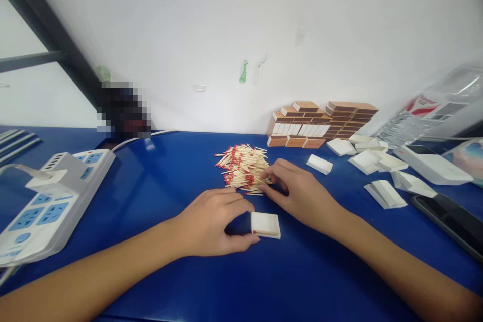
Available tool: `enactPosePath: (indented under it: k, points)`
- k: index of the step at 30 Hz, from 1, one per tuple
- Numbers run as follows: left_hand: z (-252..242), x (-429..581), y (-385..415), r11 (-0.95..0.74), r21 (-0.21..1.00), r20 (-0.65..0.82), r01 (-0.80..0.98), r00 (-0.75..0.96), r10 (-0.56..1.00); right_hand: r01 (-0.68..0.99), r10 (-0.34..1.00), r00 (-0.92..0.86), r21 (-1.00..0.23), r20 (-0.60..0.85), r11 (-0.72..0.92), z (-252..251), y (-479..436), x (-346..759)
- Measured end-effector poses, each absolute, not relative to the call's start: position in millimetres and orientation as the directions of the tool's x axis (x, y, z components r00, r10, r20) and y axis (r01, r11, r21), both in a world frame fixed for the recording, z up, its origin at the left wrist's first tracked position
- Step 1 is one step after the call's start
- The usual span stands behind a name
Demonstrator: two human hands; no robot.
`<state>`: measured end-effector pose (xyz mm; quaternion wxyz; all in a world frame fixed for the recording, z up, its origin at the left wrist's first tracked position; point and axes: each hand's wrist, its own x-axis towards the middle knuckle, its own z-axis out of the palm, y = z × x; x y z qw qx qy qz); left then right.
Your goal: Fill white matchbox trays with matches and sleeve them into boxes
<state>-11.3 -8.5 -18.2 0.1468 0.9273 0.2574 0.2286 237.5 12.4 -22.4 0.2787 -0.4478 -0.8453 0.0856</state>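
Note:
My left hand (pixel 217 221) grips the left end of a small white matchbox tray (pixel 266 224) between thumb and fingers, on the blue table. The tray lies open side up, and a matchstick with a red head shows along its near edge. My right hand (pixel 298 191) is at the right edge of a heap of red-tipped matchsticks (pixel 243 166). Its thumb and index finger come together on a matchstick (pixel 261 180) there; whether more than one is between them is hard to see. The heap lies just beyond the tray.
Brown matchboxes (pixel 302 128) are stacked against the wall. Several white trays (pixel 385 193) lie scattered on the right, near a white device (pixel 433 163), a black phone (pixel 453 221) and a plastic bottle (pixel 433 105). A power strip (pixel 56 206) with a plugged-in charger stands left.

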Motion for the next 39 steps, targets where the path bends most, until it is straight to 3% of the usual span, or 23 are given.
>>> enactPosePath:
  k: [14,22,29,39]
  points:
    - [-18,-14,-4,-0.779,0.362,0.364,0.512,0.691,0.624,0.744,0.777,-0.532,-0.252,0.337,0.619,-20,19,244]
    - [-14,-14,-1,-0.674,0.378,0.293,0.635,0.609,0.737,0.661,0.772,-0.537,-0.399,0.34,0.636,-2,3,247]
    - [-14,-14,-2,-0.701,0.368,0.308,0.611,0.631,0.712,0.619,0.736,-0.595,-0.401,0.323,0.676,-1,-11,237]
    - [-15,-14,-9,-0.816,0.412,0.325,0.406,0.771,0.548,0.743,0.803,-0.49,-0.32,0.338,0.588,-13,4,245]
